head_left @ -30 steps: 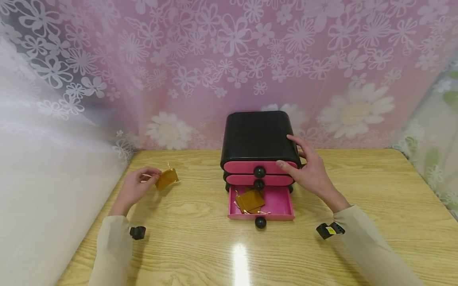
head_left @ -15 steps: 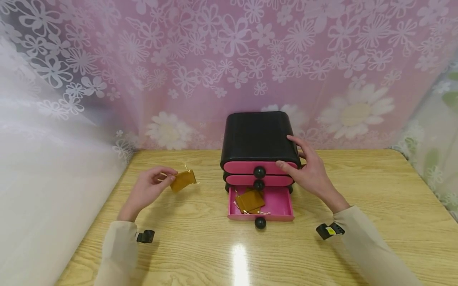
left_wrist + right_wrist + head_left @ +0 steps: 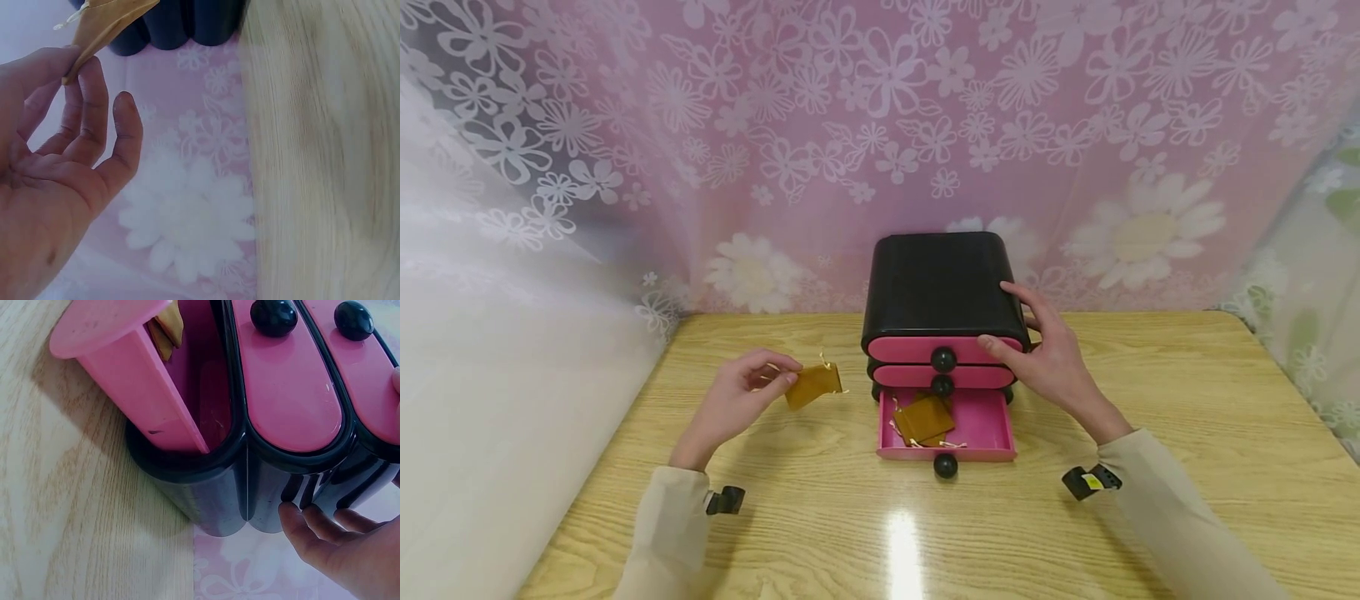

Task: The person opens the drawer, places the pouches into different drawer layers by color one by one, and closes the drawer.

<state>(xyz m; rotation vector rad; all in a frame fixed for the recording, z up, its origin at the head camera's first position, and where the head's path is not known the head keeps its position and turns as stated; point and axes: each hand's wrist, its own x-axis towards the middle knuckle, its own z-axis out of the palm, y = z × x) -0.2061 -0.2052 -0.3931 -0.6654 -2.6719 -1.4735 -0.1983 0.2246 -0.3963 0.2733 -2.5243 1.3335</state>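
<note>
A small mustard-brown drawstring pouch (image 3: 815,386) is pinched by one corner between thumb and fingers of my left hand (image 3: 735,406). It is held over the table, left of a black and pink chest of drawers (image 3: 943,283). In the left wrist view the pouch (image 3: 106,28) is cut off by the top edge. The bottom drawer (image 3: 985,421) is pulled out, with several similar pouches (image 3: 927,419) lying in its left part. My right hand (image 3: 1052,358) grips the chest's right side, thumb on the top drawer's front and fingers along the side wall (image 3: 269,494).
Black round knobs (image 3: 943,359) stick out from the drawer fronts, and the upper two drawers are closed. A wood-grain table (image 3: 820,517) carries everything. Behind it hangs a pink flowered curtain (image 3: 820,167), and a whitish sheet (image 3: 490,400) borders the left side.
My left hand has moved right with the pouch, closer to the chest of drawers. The right hand, the chest and the pulled-out drawer have stayed in place.
</note>
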